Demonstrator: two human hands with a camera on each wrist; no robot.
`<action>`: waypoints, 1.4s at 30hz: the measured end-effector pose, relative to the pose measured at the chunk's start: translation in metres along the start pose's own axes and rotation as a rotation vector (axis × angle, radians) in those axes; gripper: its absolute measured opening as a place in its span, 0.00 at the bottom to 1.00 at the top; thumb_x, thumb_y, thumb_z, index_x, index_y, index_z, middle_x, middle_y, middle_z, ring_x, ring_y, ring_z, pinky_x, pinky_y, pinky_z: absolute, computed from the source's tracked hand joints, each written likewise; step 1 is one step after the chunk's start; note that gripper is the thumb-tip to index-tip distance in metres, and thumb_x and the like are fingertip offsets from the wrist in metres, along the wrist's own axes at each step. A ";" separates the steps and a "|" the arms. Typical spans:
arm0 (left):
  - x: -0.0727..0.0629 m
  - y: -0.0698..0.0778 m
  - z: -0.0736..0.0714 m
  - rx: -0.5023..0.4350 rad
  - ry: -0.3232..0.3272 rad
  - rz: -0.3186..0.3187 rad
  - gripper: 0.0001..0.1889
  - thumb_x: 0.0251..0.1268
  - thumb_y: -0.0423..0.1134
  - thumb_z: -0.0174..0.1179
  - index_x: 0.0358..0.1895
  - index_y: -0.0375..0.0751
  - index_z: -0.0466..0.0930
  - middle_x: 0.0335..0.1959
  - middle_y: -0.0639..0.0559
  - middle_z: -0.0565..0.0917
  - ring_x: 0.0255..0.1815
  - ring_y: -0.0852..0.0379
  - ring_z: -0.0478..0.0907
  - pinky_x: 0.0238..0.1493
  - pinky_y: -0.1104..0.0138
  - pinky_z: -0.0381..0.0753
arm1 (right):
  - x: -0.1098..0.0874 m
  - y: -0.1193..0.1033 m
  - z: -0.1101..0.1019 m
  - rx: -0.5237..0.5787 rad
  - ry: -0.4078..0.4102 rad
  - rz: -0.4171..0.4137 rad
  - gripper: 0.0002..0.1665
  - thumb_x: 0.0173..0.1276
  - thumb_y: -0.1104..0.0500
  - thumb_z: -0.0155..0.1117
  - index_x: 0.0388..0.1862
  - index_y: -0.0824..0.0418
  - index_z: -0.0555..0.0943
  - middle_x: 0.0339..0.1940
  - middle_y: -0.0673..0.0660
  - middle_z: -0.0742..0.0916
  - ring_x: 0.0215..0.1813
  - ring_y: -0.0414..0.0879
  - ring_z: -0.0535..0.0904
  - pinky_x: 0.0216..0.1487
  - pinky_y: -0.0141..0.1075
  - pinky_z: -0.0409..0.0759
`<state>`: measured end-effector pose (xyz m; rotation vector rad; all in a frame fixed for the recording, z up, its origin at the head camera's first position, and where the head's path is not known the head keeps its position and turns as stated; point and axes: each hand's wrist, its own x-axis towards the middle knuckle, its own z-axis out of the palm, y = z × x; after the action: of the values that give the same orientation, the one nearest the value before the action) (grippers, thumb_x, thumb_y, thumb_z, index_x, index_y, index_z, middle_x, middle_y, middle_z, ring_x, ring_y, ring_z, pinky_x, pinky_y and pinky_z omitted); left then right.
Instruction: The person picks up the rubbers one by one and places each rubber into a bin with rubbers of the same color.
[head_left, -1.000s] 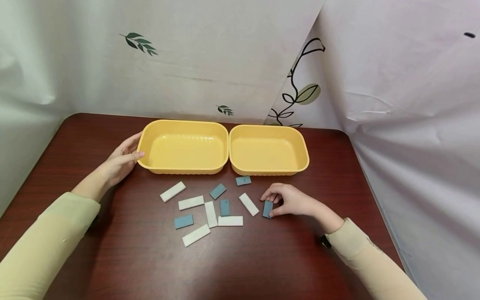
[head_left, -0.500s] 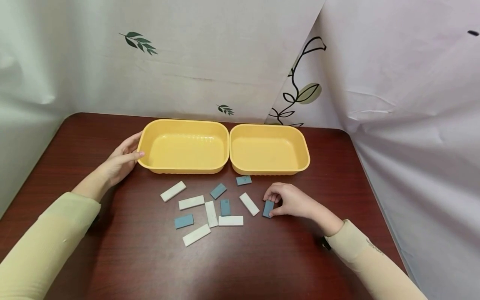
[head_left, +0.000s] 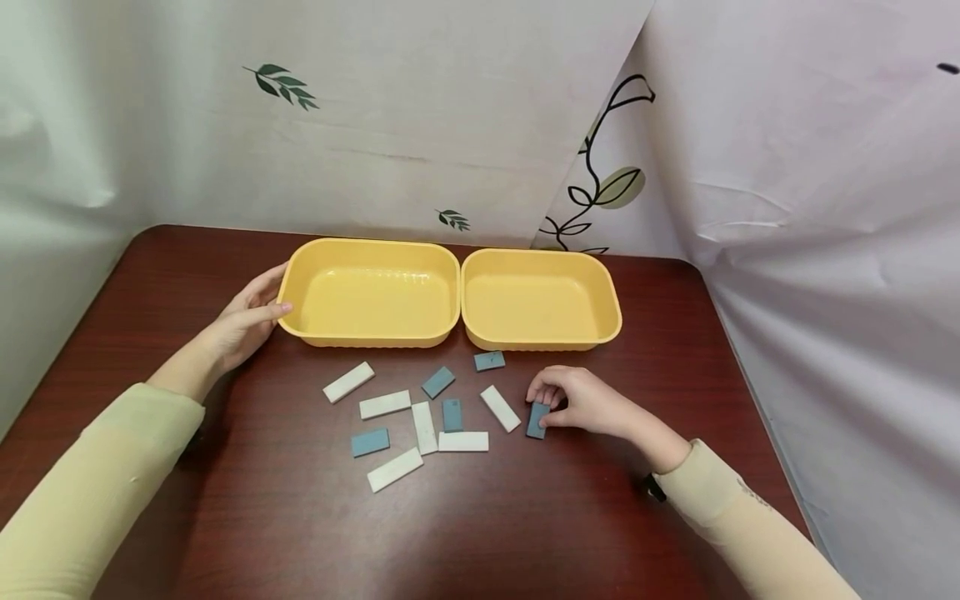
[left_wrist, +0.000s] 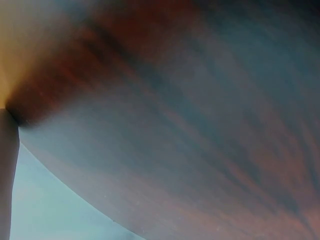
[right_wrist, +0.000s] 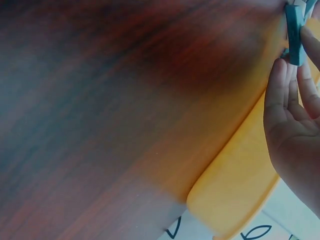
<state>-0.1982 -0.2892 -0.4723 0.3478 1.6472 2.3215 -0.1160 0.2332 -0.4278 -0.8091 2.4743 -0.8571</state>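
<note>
My left hand (head_left: 243, 321) holds the left end of the larger yellow tub (head_left: 367, 341), thumb over the rim and fingers along the outer wall. To the right, my right hand (head_left: 588, 402) pinches a small blue-grey rectangular block (head_left: 537, 421) between thumb and fingertips, low at the tabletop. The right wrist view shows that same blue-grey block (right_wrist: 295, 35) on edge between thumb and fingers. Left of this hand lie several white blocks (head_left: 500, 408) and several more blue-grey blocks (head_left: 452, 415), scattered flat. In the left wrist view the left hand's fingers are out of sight.
A second yellow tub (head_left: 540, 343) stands right beside the first, rims touching, and both have bare floors. Everything rests on a dark red-brown wooden table (head_left: 480, 542). Pale hanging sheets (head_left: 375, 125) with leaf prints enclose its back and sides.
</note>
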 end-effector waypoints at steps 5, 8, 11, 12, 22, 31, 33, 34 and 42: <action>0.000 0.001 0.001 0.016 0.001 -0.004 0.30 0.79 0.22 0.48 0.76 0.53 0.66 0.71 0.66 0.72 0.68 0.70 0.74 0.63 0.79 0.76 | 0.004 -0.001 -0.005 0.058 -0.047 0.000 0.13 0.62 0.68 0.80 0.44 0.60 0.88 0.35 0.48 0.88 0.38 0.35 0.81 0.43 0.31 0.86; 0.000 0.002 0.001 0.011 0.004 -0.002 0.30 0.79 0.22 0.48 0.75 0.54 0.67 0.71 0.66 0.72 0.67 0.70 0.74 0.63 0.79 0.76 | 0.006 -0.002 -0.009 0.084 -0.064 0.001 0.11 0.63 0.68 0.80 0.43 0.60 0.88 0.34 0.48 0.88 0.37 0.34 0.81 0.42 0.30 0.85; 0.000 0.002 0.001 0.002 0.007 -0.001 0.29 0.79 0.21 0.48 0.75 0.54 0.67 0.71 0.66 0.72 0.67 0.69 0.74 0.63 0.79 0.76 | 0.011 -0.004 -0.013 0.092 -0.071 -0.003 0.10 0.64 0.66 0.79 0.43 0.61 0.88 0.33 0.49 0.89 0.36 0.35 0.81 0.43 0.30 0.85; -0.001 0.003 0.001 -0.001 0.009 -0.003 0.29 0.79 0.21 0.48 0.74 0.54 0.67 0.71 0.65 0.72 0.67 0.69 0.74 0.63 0.79 0.76 | 0.013 -0.004 -0.014 0.093 -0.072 -0.003 0.10 0.64 0.66 0.79 0.43 0.61 0.88 0.34 0.49 0.89 0.36 0.35 0.81 0.43 0.30 0.85; 0.000 0.005 0.002 0.001 0.014 -0.016 0.29 0.78 0.22 0.49 0.75 0.54 0.66 0.70 0.65 0.73 0.66 0.69 0.74 0.62 0.79 0.77 | 0.034 -0.015 -0.020 0.059 -0.113 -0.039 0.10 0.63 0.67 0.80 0.42 0.61 0.88 0.32 0.49 0.88 0.36 0.36 0.81 0.41 0.30 0.85; 0.000 0.005 0.003 0.013 0.026 -0.021 0.30 0.79 0.22 0.49 0.76 0.54 0.66 0.71 0.66 0.72 0.67 0.70 0.74 0.64 0.80 0.76 | 0.047 -0.039 -0.035 0.023 -0.165 -0.097 0.11 0.61 0.67 0.81 0.41 0.60 0.88 0.34 0.49 0.89 0.36 0.36 0.82 0.42 0.31 0.87; 0.000 0.005 0.003 0.008 0.029 -0.020 0.30 0.78 0.22 0.49 0.76 0.54 0.66 0.71 0.65 0.71 0.67 0.70 0.73 0.63 0.80 0.76 | 0.051 -0.042 -0.038 0.033 -0.154 -0.104 0.11 0.62 0.67 0.81 0.41 0.61 0.88 0.35 0.49 0.90 0.36 0.37 0.82 0.42 0.31 0.87; 0.000 0.005 0.003 0.007 0.030 -0.021 0.30 0.78 0.22 0.50 0.75 0.53 0.66 0.71 0.65 0.71 0.67 0.70 0.73 0.63 0.80 0.75 | 0.053 -0.044 -0.039 0.038 -0.147 -0.107 0.11 0.62 0.67 0.81 0.41 0.61 0.88 0.34 0.50 0.90 0.36 0.37 0.83 0.42 0.31 0.87; -0.002 0.003 0.001 0.015 0.041 -0.036 0.29 0.78 0.23 0.50 0.75 0.54 0.65 0.70 0.66 0.71 0.68 0.71 0.72 0.64 0.80 0.73 | 0.072 -0.042 -0.040 0.116 -0.116 -0.092 0.10 0.63 0.66 0.81 0.41 0.62 0.88 0.33 0.53 0.89 0.36 0.40 0.83 0.41 0.30 0.85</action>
<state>-0.1960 -0.2896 -0.4691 0.2730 1.6768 2.3061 -0.1754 0.1777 -0.3832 -0.9113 2.2794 -0.9481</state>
